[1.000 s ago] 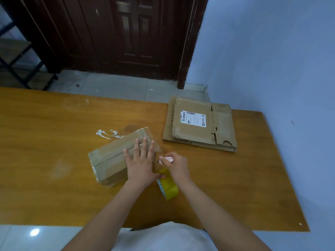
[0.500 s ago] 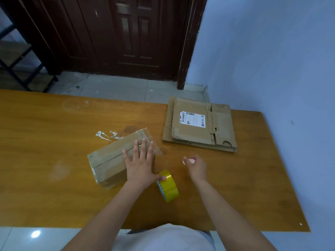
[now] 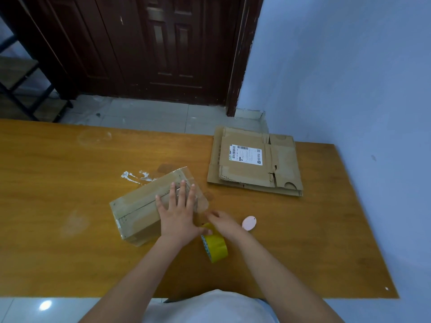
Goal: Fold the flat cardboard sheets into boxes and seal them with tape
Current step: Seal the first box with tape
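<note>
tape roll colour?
Yellow, with a patterned band along its side edge; the tape roll stands on the table, seen clearest in the head view.

Wooden table [image 3: 58,229], orange-brown, fills near part of view; top has pale smears and white residue [image 3: 135,177] near middle. Far side: dark brown panelled door [image 3: 168,47] with dark frame. Right: plain pale blue wall [image 3: 349,78]. Floor [image 3: 144,113] beyond table: light grey tiles, dirty. Far left: black metal shelf frame [image 3: 21,85] with wooden boards. Near left: glossy floor tile with bright light reflection [image 3: 45,305].
</note>
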Action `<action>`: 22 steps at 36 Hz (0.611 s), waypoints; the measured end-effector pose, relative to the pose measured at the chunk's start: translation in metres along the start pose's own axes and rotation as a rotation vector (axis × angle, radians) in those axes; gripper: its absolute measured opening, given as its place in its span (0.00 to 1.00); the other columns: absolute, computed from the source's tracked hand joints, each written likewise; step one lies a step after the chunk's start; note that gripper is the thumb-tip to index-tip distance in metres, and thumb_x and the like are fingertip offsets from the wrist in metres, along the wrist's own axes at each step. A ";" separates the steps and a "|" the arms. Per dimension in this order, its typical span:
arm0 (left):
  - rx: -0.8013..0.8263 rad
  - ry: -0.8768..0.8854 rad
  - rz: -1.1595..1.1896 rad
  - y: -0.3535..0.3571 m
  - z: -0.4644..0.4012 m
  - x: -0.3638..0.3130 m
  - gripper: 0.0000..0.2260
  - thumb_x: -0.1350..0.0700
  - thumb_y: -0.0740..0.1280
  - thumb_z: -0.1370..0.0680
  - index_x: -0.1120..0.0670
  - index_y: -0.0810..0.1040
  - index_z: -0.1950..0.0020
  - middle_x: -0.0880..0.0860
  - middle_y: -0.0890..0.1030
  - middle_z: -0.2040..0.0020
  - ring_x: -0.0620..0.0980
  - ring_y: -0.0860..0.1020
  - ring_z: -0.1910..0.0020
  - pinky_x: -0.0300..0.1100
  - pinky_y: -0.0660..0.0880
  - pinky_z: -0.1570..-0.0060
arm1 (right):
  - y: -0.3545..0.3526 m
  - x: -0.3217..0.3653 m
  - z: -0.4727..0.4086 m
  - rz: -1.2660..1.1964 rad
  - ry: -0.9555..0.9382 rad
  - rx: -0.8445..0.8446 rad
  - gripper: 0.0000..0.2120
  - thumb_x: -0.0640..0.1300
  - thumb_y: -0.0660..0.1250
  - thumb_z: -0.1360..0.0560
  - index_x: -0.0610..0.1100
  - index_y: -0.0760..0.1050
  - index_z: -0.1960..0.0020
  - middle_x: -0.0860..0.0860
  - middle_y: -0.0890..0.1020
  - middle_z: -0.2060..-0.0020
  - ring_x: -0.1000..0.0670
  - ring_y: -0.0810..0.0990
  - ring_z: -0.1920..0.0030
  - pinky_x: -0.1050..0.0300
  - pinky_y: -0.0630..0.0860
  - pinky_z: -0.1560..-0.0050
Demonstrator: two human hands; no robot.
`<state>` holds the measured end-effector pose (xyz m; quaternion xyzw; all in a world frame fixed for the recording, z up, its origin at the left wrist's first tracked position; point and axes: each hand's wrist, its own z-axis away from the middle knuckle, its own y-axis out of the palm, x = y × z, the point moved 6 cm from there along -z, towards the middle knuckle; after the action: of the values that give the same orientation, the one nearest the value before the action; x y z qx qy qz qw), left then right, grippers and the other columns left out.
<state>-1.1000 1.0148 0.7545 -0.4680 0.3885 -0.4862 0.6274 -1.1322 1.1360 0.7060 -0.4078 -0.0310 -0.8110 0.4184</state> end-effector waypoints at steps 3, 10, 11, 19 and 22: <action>-0.007 0.000 0.003 -0.001 0.000 0.000 0.57 0.24 0.61 0.37 0.50 0.25 0.30 0.54 0.34 0.24 0.58 0.32 0.26 0.67 0.38 0.33 | 0.009 0.004 -0.002 0.132 0.021 0.106 0.13 0.47 0.59 0.23 0.47 0.72 0.66 0.51 0.75 0.68 0.53 0.72 0.65 0.60 0.65 0.65; -0.013 -0.001 0.011 -0.001 0.001 -0.001 0.57 0.24 0.61 0.38 0.50 0.25 0.30 0.54 0.34 0.24 0.58 0.32 0.26 0.68 0.37 0.34 | 0.003 0.001 -0.007 0.313 -0.015 0.019 0.13 0.47 0.61 0.24 0.47 0.72 0.67 0.50 0.75 0.70 0.49 0.73 0.65 0.56 0.65 0.68; -0.013 -0.001 0.006 -0.001 0.001 -0.001 0.57 0.23 0.61 0.38 0.50 0.25 0.30 0.54 0.34 0.24 0.59 0.32 0.26 0.68 0.37 0.34 | 0.002 0.002 -0.007 0.334 -0.026 0.007 0.12 0.46 0.61 0.24 0.46 0.73 0.66 0.49 0.76 0.69 0.48 0.73 0.65 0.56 0.65 0.68; -0.019 0.005 -0.001 -0.001 0.001 -0.001 0.58 0.22 0.59 0.40 0.50 0.25 0.31 0.55 0.33 0.24 0.59 0.31 0.27 0.68 0.37 0.33 | -0.005 -0.002 -0.008 0.358 -0.030 -0.048 0.14 0.47 0.61 0.23 0.48 0.74 0.67 0.49 0.76 0.68 0.49 0.73 0.66 0.56 0.65 0.68; -0.009 0.009 0.000 -0.001 0.002 -0.001 0.59 0.21 0.60 0.40 0.51 0.24 0.31 0.55 0.33 0.24 0.59 0.31 0.27 0.68 0.37 0.34 | -0.011 -0.003 -0.010 0.379 -0.010 -0.034 0.10 0.46 0.63 0.23 0.44 0.80 0.58 0.49 0.76 0.67 0.48 0.73 0.61 0.60 0.64 0.70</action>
<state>-1.0988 1.0158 0.7556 -0.4688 0.3934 -0.4865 0.6235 -1.1450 1.1411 0.7000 -0.4171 0.0580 -0.7160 0.5568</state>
